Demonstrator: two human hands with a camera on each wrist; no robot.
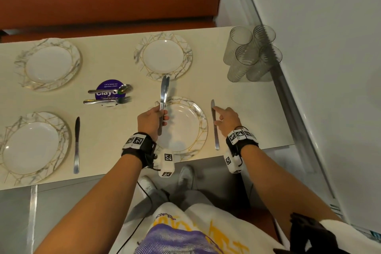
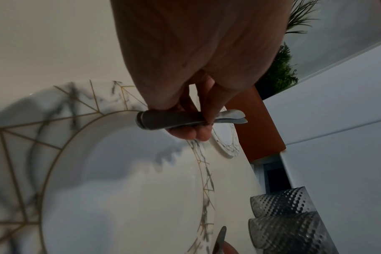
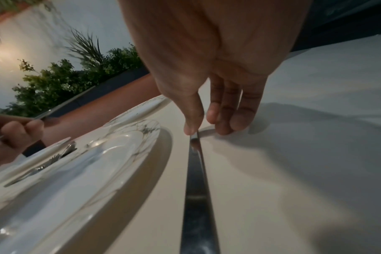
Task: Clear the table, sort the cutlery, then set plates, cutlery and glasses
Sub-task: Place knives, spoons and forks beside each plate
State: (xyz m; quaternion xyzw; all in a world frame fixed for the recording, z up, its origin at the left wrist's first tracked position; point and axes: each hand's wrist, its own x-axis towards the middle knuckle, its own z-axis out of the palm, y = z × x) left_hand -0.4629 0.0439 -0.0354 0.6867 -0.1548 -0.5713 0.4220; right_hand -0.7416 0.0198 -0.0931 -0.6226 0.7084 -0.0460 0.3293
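Observation:
My left hand (image 1: 162, 116) grips two knives (image 1: 164, 95) by their handles and holds them above the left rim of the near right plate (image 1: 199, 110), blades pointing away. In the left wrist view the fingers (image 2: 198, 134) curl round both handles (image 2: 170, 120). A third knife (image 1: 214, 130) lies flat on the table just right of that plate. My right hand (image 1: 216, 115) rests on it with the index finger along the blade. In the right wrist view the thumb (image 3: 190, 127) presses on the knife (image 3: 196, 189).
Three more plates lie at far right (image 1: 186, 47), far left (image 1: 22, 62) and near left (image 1: 61, 126), the last with a knife (image 1: 77, 144) at its right. Spoons (image 1: 115, 89) and forks (image 1: 111, 100) lie mid-table on a purple sticker. Several glasses (image 1: 250, 53) stand at the back right corner beside a wall.

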